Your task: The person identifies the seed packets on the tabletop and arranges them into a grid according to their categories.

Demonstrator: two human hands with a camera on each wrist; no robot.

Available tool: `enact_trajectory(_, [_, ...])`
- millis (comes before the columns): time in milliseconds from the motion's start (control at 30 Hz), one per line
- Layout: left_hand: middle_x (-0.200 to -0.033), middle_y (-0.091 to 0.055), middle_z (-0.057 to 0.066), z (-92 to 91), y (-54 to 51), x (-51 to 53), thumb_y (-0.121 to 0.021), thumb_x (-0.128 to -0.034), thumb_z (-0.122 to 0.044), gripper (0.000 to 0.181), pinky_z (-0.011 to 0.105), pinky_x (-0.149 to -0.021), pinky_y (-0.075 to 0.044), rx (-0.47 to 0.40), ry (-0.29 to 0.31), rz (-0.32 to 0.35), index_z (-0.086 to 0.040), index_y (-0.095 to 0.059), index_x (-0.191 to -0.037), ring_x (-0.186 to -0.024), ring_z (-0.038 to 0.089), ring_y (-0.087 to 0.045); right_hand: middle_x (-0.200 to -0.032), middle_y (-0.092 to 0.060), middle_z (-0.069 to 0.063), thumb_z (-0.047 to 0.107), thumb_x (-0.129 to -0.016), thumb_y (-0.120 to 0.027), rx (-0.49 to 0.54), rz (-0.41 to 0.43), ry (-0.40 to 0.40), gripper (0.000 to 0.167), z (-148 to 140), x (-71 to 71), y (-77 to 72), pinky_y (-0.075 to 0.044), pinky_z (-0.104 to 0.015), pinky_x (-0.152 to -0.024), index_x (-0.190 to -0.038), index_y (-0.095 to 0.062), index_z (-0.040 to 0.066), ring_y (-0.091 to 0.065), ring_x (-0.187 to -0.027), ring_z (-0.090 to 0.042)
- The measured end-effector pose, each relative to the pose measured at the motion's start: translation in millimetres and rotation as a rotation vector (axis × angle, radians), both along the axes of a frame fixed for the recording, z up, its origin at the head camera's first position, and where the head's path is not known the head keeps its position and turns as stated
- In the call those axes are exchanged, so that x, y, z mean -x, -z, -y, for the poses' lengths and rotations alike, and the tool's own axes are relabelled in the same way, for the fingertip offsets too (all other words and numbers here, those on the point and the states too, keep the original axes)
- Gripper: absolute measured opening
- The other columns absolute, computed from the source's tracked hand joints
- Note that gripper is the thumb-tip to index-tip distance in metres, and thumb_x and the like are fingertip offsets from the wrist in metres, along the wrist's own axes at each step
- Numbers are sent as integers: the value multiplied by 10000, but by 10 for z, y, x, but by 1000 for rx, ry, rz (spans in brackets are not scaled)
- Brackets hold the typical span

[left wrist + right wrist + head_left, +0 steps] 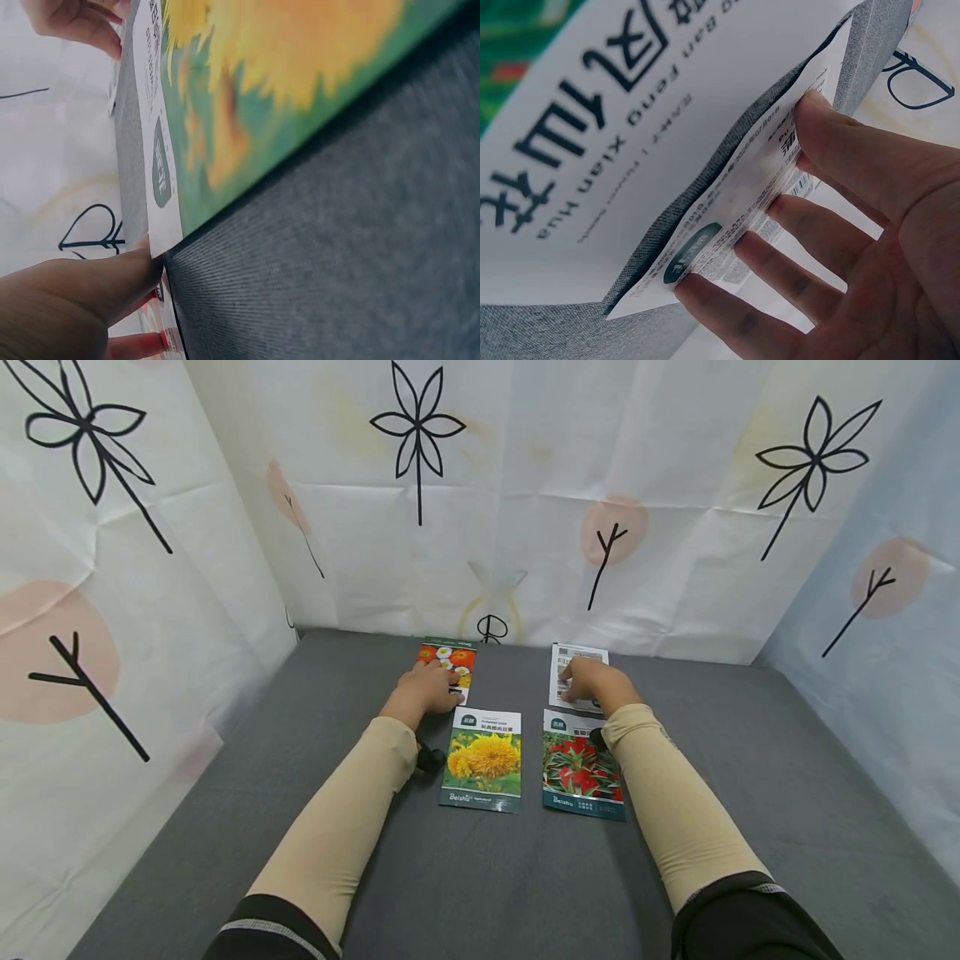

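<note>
Four seed packets lie in two columns on the grey cloth. My left hand (426, 691) rests over the back-left packet with orange and white flowers (467, 658), partly covering it. Just in front of that hand lies the yellow-flower packet (482, 764); the left wrist view shows the thumb (127, 277) by its corner. At the back right, my right hand (596, 681) touches a white printed packet (581, 652). Its fingers (817, 232) stretch out spread against the print in the right wrist view. Nearer me is the red-flower packet (573, 764), slightly overlapped by the right wrist.
Grey cloth (450, 877) covers the table. White fabric printed with flowers and twigs (510, 552) hangs behind the far edge. More fabric walls stand at the left (165, 635) and the right (885, 693).
</note>
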State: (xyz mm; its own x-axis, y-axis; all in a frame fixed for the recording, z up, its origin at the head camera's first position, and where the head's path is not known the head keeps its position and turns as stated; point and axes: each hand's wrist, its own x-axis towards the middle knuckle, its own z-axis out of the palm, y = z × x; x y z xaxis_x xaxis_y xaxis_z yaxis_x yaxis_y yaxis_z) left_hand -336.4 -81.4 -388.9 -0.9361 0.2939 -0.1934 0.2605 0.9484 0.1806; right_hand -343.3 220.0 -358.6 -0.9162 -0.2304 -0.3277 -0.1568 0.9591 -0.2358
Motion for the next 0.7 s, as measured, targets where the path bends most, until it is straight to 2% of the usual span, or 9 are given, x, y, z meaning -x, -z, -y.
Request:
enact_trajectory(467, [-1700, -340, 180, -82, -10, -1, -577, -1085, -450, 609, 671, -1209, -345, -10, 0, 17, -218, -449, -1633, -1577, 452, -276, -1608, -483, -242, 169, -1064, -655, -10, 26, 22, 502, 0, 92, 37, -476, -536, -1149, -1517, -548, -20, -529, -1425, -436])
enact_trajectory(700, [-1700, -349, 175, -115, -46, 13, -592, -1080, -445, 598, 667, -1204, -356, -3, 9, 25, -220, -471, -1620, -1580, 458, -279, -1609, -478, -246, 166, -1062, -657, -8, 29, 28, 503, -4, 70, 24, -468, -541, -1156, -1516, -549, -19, -519, -1432, -443])
